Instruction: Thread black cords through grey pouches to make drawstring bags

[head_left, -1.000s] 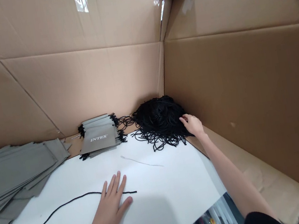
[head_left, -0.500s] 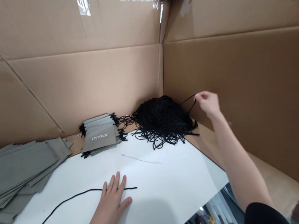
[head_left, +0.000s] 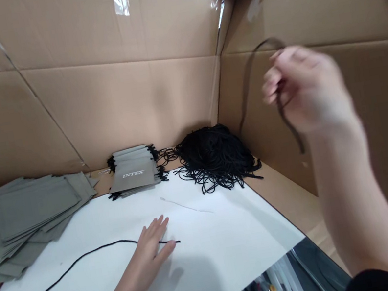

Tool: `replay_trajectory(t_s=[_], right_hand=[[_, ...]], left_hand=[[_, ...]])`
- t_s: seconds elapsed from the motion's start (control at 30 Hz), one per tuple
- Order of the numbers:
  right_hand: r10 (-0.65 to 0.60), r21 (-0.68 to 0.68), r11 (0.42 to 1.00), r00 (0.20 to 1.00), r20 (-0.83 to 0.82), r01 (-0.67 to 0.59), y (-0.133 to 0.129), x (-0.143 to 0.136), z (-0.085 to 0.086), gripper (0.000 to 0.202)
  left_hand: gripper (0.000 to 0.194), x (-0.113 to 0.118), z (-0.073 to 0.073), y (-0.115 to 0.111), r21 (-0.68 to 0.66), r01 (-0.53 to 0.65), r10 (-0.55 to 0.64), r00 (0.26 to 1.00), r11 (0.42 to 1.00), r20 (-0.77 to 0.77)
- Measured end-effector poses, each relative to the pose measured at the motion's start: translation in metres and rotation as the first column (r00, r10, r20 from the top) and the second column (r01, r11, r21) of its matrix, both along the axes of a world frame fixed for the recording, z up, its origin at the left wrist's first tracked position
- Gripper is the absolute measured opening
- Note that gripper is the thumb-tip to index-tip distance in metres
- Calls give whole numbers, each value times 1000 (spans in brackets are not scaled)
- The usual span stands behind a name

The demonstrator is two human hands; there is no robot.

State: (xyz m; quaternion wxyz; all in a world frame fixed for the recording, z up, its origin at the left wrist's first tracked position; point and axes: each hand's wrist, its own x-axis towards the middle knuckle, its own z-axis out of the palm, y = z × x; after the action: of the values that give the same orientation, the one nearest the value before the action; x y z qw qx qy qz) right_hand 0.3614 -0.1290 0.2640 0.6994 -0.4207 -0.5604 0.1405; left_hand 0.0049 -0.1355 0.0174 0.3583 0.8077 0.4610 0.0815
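Note:
One black cord (head_left: 82,256) lies in a long curve over the white tabletop (head_left: 229,249). My left hand (head_left: 154,249) rests across it near its right end, fingers stretched out. High at the right, my right hand (head_left: 302,77) is raised with its fingers closed on a second black cord (head_left: 248,79), blurred by motion. Part of that cord arcs out to the left, and another end hangs below the hand. Behind on the table is a tangled heap of black cords (head_left: 214,154), beside a stack of small grey pouches (head_left: 133,172) printed INTEX with black drawstrings.
Flat grey fabric pieces (head_left: 36,206) are piled at the left. Tall cardboard walls (head_left: 126,97) enclose the back and right. A thin pale string (head_left: 187,207) lies mid-table. Below the front edge, a bin of assorted items (head_left: 273,288) shows.
My right hand has drawn a cord up out of the heap and moved higher, to the right and closer. My left hand stays over the cord on the table, its fingers now closer together.

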Motion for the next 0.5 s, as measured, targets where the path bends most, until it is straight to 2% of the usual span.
replay_trajectory(t_s=[0.03, 0.07, 0.1, 0.13, 0.2, 0.23, 0.27, 0.3, 0.4, 0.5], right_hand=[[149, -109, 983, 989, -7, -149, 0, -26, -12, 11], [332, -254, 907, 941, -57, -336, 0, -51, -25, 12], [465, -370, 793, 874, -143, -483, 1, -75, -39, 19], [582, -446, 652, 782, -224, -613, 2, -98, -53, 25], [709, -519, 381, 602, -367, -765, 7, -136, -77, 32], [739, -521, 280, 527, -419, -806, 10, -152, -88, 33], [759, -524, 216, 479, -441, -824, 13, -166, -97, 35], [775, -528, 188, 455, -438, -828, 18, -178, -105, 35], [801, -520, 170, 425, -422, -837, 29, -203, -123, 34], [796, -515, 149, 412, -444, -844, 37, -216, -136, 35]], left_hand=[[62, 4, 9, -3, -60, -44, 50, 994, 997, 94], [60, 9, 18, -7, -116, -73, 94, 977, 991, 192], [59, 13, 26, -12, -157, -78, 120, 952, 984, 283], [58, 18, 34, -16, -192, -67, 133, 924, 979, 360], [59, 25, 44, -25, -236, -26, 137, 872, 971, 471], [58, 28, 47, -29, -267, -6, 146, 849, 964, 508], [57, 30, 49, -32, -302, 14, 160, 825, 953, 542], [54, 31, 50, -35, -342, 27, 184, 801, 939, 570], [45, 28, 50, -37, -415, -1, 288, 721, 910, 630], [41, 20, 41, -31, -384, -163, 394, 640, 909, 660]])
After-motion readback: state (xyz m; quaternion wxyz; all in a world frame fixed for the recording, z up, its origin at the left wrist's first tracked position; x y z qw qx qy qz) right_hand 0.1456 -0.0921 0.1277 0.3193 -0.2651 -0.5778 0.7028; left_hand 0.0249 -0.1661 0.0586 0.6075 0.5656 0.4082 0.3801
